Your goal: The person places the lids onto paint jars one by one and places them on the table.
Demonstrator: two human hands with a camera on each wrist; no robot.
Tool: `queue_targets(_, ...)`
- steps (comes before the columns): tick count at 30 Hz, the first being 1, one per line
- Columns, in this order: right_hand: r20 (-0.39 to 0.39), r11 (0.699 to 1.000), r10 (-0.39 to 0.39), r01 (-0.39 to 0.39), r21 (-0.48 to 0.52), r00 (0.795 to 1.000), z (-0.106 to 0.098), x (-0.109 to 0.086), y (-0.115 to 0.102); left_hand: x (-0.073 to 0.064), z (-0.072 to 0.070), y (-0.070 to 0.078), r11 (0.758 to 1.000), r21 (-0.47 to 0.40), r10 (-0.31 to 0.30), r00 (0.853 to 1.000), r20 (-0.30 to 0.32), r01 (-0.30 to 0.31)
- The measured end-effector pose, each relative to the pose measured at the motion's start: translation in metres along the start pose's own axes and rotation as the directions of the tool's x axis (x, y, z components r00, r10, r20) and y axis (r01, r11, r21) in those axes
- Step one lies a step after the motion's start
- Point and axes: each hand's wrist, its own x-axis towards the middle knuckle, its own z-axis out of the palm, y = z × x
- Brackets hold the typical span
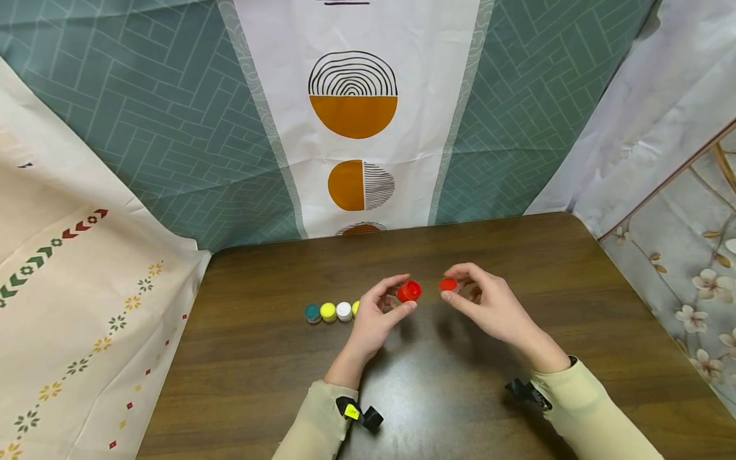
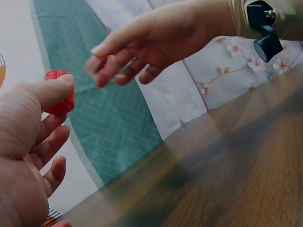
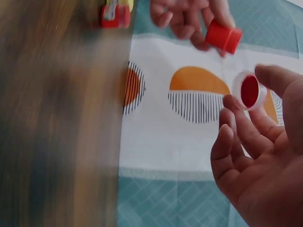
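My left hand (image 1: 372, 319) pinches a small red paint pot (image 1: 409, 291) between thumb and fingers, above the table. The pot is uncapped and its mouth tilts toward the head camera. A short way to the right, my right hand (image 1: 489, 300) pinches the pot's lid (image 1: 448, 285), which is clear-rimmed with red inside, as the right wrist view shows of the lid (image 3: 250, 90). Pot and lid are apart, with a gap between them. In the left wrist view the red pot (image 2: 59, 92) sits under the thumb, and the lid is blurred.
Left of my left hand stands a row of small paint pots: dark teal (image 1: 313, 313), yellow (image 1: 328, 312), white (image 1: 344, 311) and another yellow (image 1: 356, 307), partly hidden by the hand. A red pot (image 3: 111, 17) also shows in the right wrist view. Patterned cloths hang behind the brown table (image 1: 253, 383).
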Motion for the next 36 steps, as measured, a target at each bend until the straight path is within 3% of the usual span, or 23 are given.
queue_targets(12,0.011,0.994,-0.084,0.083,0.077,0.996,0.018,0.004,-0.007,-0.003,0.003,-0.006,0.999,0.040,-0.012,1.000,0.024,0.011)
queue_targets(25,0.046,0.990,-0.123,0.120,0.072,0.991,0.022,0.004,-0.007,0.001,0.003,-0.007,0.996,0.092,0.007,0.999,0.043,-0.011)
queue_targets(36,0.047,0.976,-0.215,0.213,0.049,0.975,0.024,0.007,0.000,0.001,0.002,-0.010,0.996,0.091,0.007,0.998,0.056,-0.012)
